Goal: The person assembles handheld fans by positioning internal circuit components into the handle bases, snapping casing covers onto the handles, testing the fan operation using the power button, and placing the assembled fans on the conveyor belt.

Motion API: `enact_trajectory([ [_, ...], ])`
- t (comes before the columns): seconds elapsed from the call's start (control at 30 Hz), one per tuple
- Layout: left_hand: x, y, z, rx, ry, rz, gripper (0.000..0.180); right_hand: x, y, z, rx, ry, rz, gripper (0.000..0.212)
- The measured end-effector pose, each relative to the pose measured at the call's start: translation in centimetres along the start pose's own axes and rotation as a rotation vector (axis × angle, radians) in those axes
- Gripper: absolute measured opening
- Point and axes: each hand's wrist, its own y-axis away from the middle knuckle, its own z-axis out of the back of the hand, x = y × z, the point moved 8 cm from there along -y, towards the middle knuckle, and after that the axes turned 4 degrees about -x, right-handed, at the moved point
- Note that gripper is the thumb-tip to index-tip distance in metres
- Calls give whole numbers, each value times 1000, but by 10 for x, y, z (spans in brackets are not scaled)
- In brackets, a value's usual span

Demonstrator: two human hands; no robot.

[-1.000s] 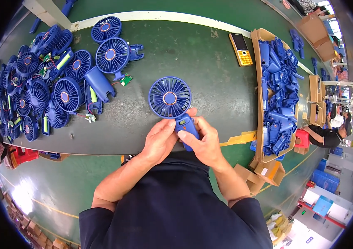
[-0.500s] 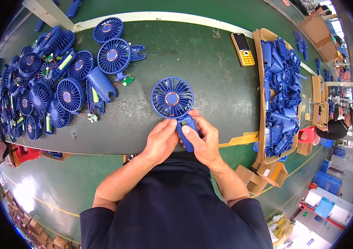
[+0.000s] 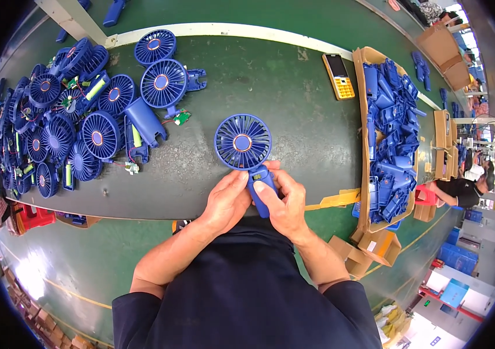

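Observation:
A blue handheld fan (image 3: 242, 142) is held between my two hands at the table's near edge, its round head pointing away from me. My right hand (image 3: 287, 203) is closed round the handle, the thumb pressed on its front just below a small lit display. My left hand (image 3: 228, 196) grips the handle's left side near the neck, fingertips partly hidden behind it. The blades look sharp enough to make out behind the grille.
Many blue fan heads and opened handles (image 3: 101, 135) with batteries and circuit boards are heaped at left. A yellow keypad phone (image 3: 338, 77) lies at back right, beside a cardboard box (image 3: 366, 174) of blue plastic shells (image 3: 391, 128). A person (image 3: 462, 191) is at far right.
The view has shifted slightly, so the table's things appear a little lower. Both hands keep the same hold on the fan. The person at far right has moved an arm outward.

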Motion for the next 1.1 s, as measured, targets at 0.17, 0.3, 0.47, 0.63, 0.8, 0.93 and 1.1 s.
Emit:
enact_trajectory([
  [0.17, -1, 8, 2, -55, 30, 67, 55, -10, 12, -9, 220, -523, -283, 36],
  [0.3, 2, 12, 5, -42, 32, 34, 58, -11, 25, -16, 419, -663, -310, 42],
  [0.47, -10, 12, -2, -148, -131, -74, 41, 17, 24, -2, 139, -65, 131, 31],
  [0.63, -39, 10, 12, -362, -624, -60, 17, 36, 21, 18, -20, -210, 194, 49],
  [0.8, -56, 6, -45, -112, -1463, -98, 37, 49, 10, 26, -14, -180, 63, 77],
  [0.93, -50, 6, -53, -128, -1522, -161, 39, 53, 18, 28, -90, -92, 68, 70],
  [1.1, -42, 0, -46, -109, -1515, -16, 39, 37, 13, 32, -113, -253, 53, 57],
])
